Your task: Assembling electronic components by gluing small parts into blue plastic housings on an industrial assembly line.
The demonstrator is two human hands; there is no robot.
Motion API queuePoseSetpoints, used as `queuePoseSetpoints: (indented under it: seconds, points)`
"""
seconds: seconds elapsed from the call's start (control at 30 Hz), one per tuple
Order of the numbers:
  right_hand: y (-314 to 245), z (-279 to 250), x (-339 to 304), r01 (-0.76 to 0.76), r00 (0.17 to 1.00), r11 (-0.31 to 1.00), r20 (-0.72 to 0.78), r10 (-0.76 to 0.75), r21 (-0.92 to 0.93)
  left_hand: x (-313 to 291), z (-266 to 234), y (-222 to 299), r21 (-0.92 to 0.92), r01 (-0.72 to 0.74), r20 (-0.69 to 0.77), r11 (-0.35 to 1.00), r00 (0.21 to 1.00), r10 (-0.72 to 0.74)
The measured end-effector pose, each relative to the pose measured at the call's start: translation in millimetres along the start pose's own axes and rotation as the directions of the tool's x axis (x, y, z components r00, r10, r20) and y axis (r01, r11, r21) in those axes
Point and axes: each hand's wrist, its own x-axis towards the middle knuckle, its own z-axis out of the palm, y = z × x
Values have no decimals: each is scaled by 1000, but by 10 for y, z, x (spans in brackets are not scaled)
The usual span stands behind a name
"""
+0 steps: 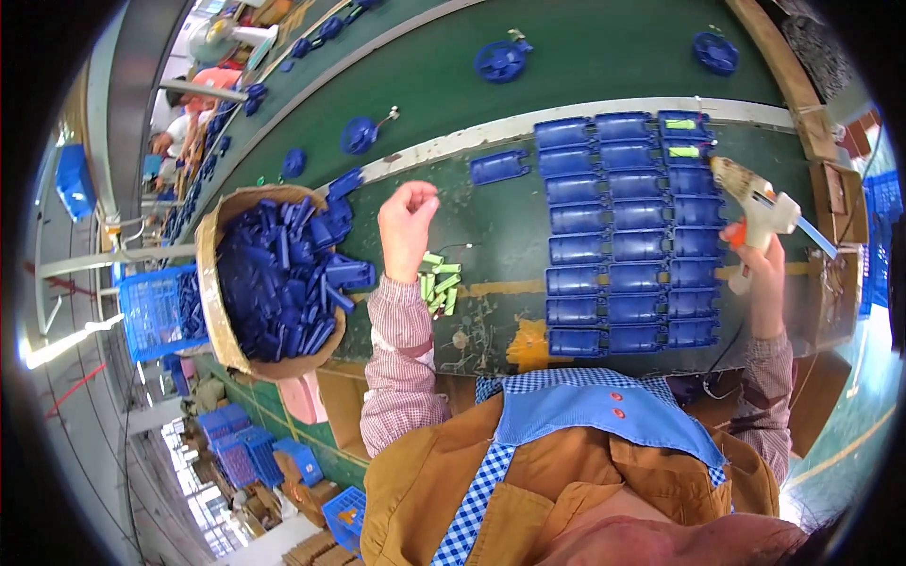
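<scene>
My right hand (763,266) is wrapped round a white glue gun (769,212) with an orange trigger and a pale blue glue stick at its back. The gun's stained nozzle points at the right column of blue plastic casings (637,219), laid out in three columns. In the top two casings of that column sit light green battery cells (681,151). My left hand (409,226) hovers over the bench with fingers curled and thumb pressed in; anything inside is hidden. Beside its wrist lies a small pile of green battery cells (444,286) with thin wires.
A single casing (498,167) lies apart from the columns. At left stands a round cardboard bin (219,311) heaped with blue parts. Beyond the bench's pale ledge (491,132), round blue fan parts (500,61) rest on a green belt. Another person (193,118) is at far left.
</scene>
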Motion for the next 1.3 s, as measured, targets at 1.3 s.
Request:
queuePoseSetpoints:
  seconds: [1.3]
  points:
    - [29, 68, -246, -6, 996, 997, 89, -1, 82, -486, 676, 506, -596, 111, 214, 795, 977, 24]
